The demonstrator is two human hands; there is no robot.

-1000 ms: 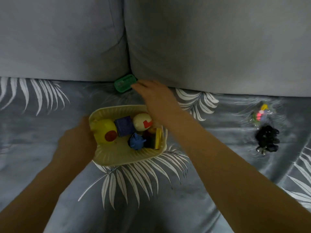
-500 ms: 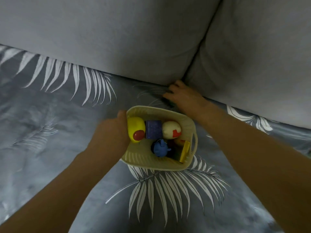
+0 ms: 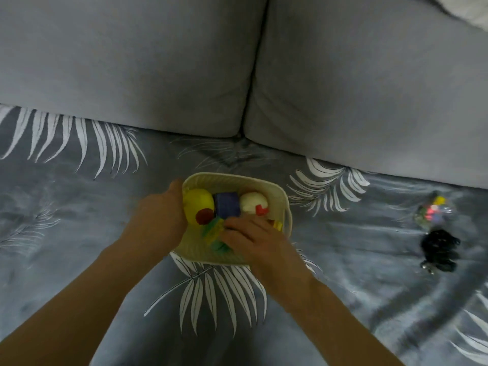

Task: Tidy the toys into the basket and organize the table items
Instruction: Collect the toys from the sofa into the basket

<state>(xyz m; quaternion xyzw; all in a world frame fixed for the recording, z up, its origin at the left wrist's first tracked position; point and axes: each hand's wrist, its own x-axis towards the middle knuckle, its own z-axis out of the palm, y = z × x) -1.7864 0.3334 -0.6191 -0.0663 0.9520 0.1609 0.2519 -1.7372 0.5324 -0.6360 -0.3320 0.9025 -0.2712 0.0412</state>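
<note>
A cream basket (image 3: 232, 177) sits on the sofa seat (image 3: 79, 233), near the middle of the view. The seat has a grey cover with big white leaves on it. Behind the basket stand 2 grey back cushions (image 3: 132, 62), side by side, and the gap between them runs down toward the basket.

The left hand (image 3: 158, 220) grips the left side of the basket, with its thumb up at the rim. The right hand (image 3: 253, 240) is low inside the basket, over the near right part. Its fingers are bent and hold a green toy (image 3: 214, 229), which is down in the basket and looks blurry.

There are more toys in the basket. A yellow toy (image 3: 196, 204) with a red spot lies at the left, just beside the left hand. A blue block (image 3: 227, 204) is next to it in the middle. A white ball (image 3: 252, 203) with a red mark is on the right of the block. A small yellow piece (image 3: 277, 224) peeks out by the right wall, just past the right hand.

Far off to the right, well apart from the basket, a clear little bag (image 3: 433, 210) with bright bits lies on the seat. A black clump (image 3: 438, 249) lies just in front of it; it is too blurry to tell what it is.
</note>
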